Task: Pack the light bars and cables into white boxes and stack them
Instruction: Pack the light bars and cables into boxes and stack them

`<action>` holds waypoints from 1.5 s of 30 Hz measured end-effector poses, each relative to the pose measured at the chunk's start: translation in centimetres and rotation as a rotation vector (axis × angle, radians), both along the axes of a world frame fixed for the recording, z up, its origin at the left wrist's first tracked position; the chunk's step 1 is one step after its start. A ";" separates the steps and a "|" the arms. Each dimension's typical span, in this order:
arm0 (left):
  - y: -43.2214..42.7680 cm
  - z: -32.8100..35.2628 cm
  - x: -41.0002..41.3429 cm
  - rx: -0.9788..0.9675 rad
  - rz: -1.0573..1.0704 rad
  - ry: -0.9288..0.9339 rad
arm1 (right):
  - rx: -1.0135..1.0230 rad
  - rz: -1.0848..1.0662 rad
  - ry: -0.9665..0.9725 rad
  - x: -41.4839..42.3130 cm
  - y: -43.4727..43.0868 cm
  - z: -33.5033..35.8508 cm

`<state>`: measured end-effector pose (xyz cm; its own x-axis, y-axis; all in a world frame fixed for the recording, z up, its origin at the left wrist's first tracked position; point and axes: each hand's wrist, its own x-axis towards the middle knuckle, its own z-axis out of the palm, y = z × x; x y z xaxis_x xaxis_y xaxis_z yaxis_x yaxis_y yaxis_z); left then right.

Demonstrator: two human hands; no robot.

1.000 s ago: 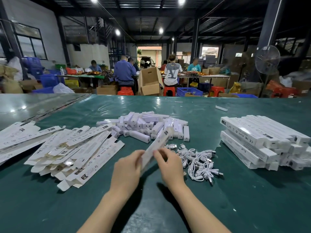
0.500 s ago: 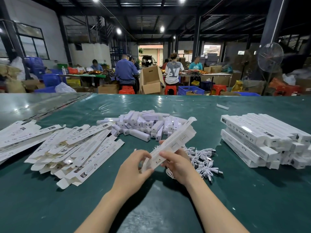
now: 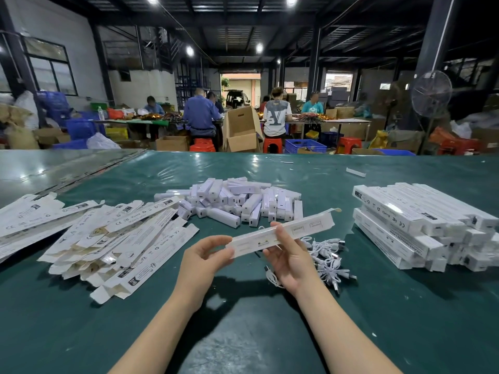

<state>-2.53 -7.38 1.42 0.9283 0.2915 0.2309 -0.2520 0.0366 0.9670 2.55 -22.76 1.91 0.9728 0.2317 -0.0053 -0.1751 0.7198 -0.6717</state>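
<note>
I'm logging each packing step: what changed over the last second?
The white box swung from pointing away, edge-on, to lying nearly crosswise with its broad face showing. The right hand shifted to grip its middle, and the left hand holds its left end. The flat boxes, light bars, cables and packed stack stayed put.

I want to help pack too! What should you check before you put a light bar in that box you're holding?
1. Grip on the white box by left hand and right hand: ok.
2. Far end flap open: ok.
3. Inside of the box empty: cannot tell.
4. Pile of light bars just behind it: ok.
5. Heap of cables beside the right hand: ok.
6. Flat top on the stack of packed boxes for this one: ok.
</note>
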 end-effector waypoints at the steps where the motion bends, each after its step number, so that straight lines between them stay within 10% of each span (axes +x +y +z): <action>1: 0.0 0.1 0.0 -0.068 -0.003 0.003 | 0.017 0.018 -0.006 0.0 0.0 0.0; 45: -0.6 1.7 -0.8 -0.473 0.020 0.030 | 0.100 0.369 -0.236 -0.1 -0.5 -0.5</action>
<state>-3.34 -8.03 3.15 0.9258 0.3758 0.0418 -0.2295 0.4706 0.8520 2.44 -23.24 1.45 0.7970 0.5513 0.2466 -0.2827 0.7014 -0.6543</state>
